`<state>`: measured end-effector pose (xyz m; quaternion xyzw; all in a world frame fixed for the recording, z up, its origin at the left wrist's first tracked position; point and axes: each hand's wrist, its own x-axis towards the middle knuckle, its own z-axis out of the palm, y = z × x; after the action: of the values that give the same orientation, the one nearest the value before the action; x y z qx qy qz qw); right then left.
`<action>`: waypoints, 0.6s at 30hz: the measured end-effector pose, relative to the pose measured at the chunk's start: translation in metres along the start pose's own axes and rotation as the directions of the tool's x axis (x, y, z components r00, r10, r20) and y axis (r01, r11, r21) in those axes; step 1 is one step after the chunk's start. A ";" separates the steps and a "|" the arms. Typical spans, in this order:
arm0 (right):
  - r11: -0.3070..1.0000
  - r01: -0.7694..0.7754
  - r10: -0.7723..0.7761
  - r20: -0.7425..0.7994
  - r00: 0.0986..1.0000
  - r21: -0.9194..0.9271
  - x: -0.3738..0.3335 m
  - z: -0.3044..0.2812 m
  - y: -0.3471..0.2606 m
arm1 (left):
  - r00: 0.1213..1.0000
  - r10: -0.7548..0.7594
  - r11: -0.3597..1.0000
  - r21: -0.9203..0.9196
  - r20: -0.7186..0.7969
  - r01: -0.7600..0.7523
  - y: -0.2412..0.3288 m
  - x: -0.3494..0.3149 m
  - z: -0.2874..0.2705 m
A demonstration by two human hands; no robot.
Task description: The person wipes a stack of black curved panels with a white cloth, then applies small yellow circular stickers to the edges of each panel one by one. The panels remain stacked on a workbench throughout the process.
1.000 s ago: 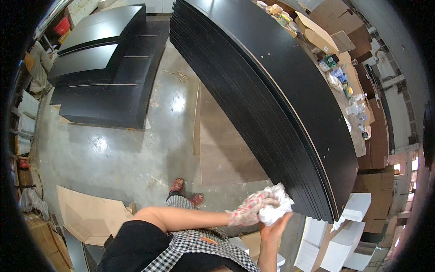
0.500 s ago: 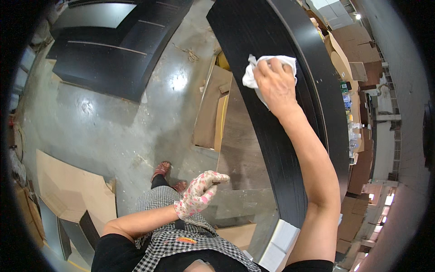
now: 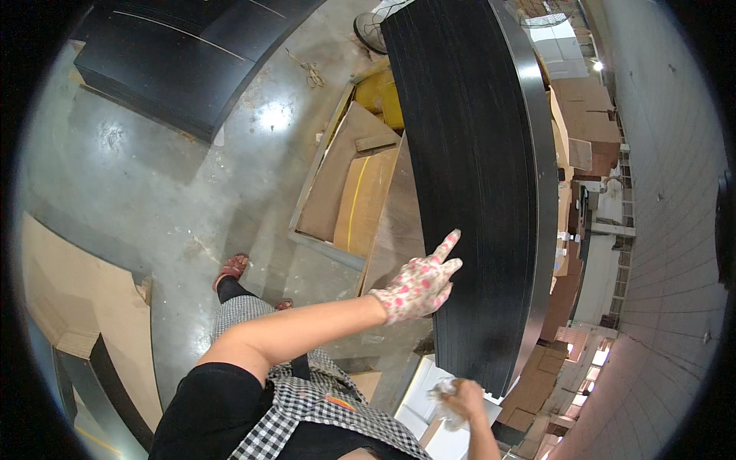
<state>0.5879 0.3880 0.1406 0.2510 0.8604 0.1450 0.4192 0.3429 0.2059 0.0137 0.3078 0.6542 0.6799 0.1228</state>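
A long black panel stack (image 3: 471,153) with fine lines along it runs from the far side toward me on the right. My left hand (image 3: 418,290), in a white glove with pink dots, reaches over the panel's left edge. Its fingers are stretched forward and apart, with nothing visible in them. At the near end of the panels, my bare right hand (image 3: 466,400) is closed round a crumpled white cloth (image 3: 446,392), slightly blurred. Beneath that hand lie white boards or boxes (image 3: 420,383).
A cardboard box (image 3: 337,184) and a yellow bundle (image 3: 379,96) stand left of the panels. More black panels (image 3: 161,69) lie at the far left. Tan board (image 3: 92,307) stands near left. Scissors (image 3: 313,75) rest on the floor. Cardboard (image 3: 586,115) lines the right.
My right hand has drawn the cloth back from the far part of the panel to its near end. My left hand has moved right, over the panel, with its fingers straightened. The view has shifted.
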 end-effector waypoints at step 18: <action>0.807 0.132 -0.156 -0.008 0.988 0.575 0.010 0.049 -0.026 | 0.915 -0.174 0.972 0.085 -0.363 0.219 -0.017 0.050 0.047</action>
<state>0.6138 0.3741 0.0926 0.3023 0.8720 -0.1581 0.3511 0.3268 0.2747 0.0085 0.1205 0.7342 0.6662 0.0518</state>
